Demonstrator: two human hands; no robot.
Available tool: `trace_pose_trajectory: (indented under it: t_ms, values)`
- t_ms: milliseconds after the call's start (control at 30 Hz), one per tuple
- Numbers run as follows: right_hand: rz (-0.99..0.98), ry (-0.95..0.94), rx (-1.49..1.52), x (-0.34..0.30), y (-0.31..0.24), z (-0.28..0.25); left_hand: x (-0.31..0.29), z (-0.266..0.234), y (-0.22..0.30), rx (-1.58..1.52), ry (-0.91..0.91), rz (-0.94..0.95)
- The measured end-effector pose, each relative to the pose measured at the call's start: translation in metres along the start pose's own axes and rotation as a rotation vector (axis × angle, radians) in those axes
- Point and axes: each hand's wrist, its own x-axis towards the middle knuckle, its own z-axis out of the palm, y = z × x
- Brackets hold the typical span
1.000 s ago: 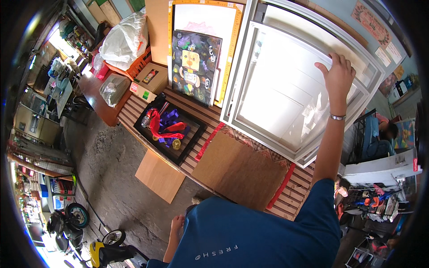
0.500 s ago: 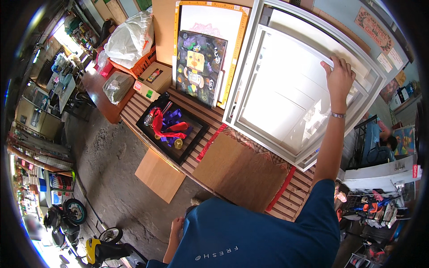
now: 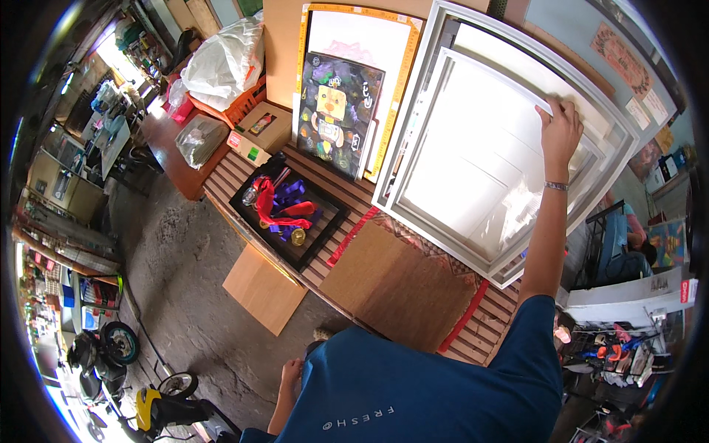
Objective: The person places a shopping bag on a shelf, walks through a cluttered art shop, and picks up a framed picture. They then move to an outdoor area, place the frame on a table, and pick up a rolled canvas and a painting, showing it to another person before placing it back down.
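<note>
My right hand (image 3: pixel 562 133) reaches up to a white glass-paned frame (image 3: pixel 473 148), its fingers curled over the upper edge. That frame leans inside a larger white frame (image 3: pixel 619 118), both tilted back on the slatted bench. Low beside my torso is my left hand (image 3: pixel 293 369), its fingers curled in; whatever they may hold is hidden. Left of the white frames a dark painting of a robot figure (image 3: pixel 338 111) stands against a yellow-edged board (image 3: pixel 408 55). A black frame (image 3: pixel 323 244) lies flat on the bench with medals on red and purple ribbons (image 3: pixel 284 210) in it.
A brown board (image 3: pixel 399 288) lies over a red-edged patterned cloth on the slatted bench (image 3: pixel 484 336). Another thin board (image 3: pixel 264 288) is below the bench edge. A cardboard box (image 3: pixel 264 131) and an orange crate (image 3: pixel 247 97) stand at far left; motorbikes (image 3: pixel 148 406) are lower left.
The whole view has shifted slightly, so the bench things appear a little further right. My right hand stays on the white frame's edge, and my left hand keeps its place.
</note>
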Motion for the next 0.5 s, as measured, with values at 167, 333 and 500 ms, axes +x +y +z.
trace_pose_trajectory:
  t_ms: [167,333,500]
  values:
    - [0.025,-0.023,-0.002,-0.002,0.002,0.007,-0.008,0.001,0.006,0.031,0.015,0.015]
    - [0.036,-0.056,-0.028,-0.001,0.001,0.007,-0.008,0.001,0.008,-0.005,0.011,0.021]
    - [-0.014,0.046,-0.040,-0.016,0.000,-0.001,0.006,0.002,-0.001,-0.104,-0.036,-0.032]
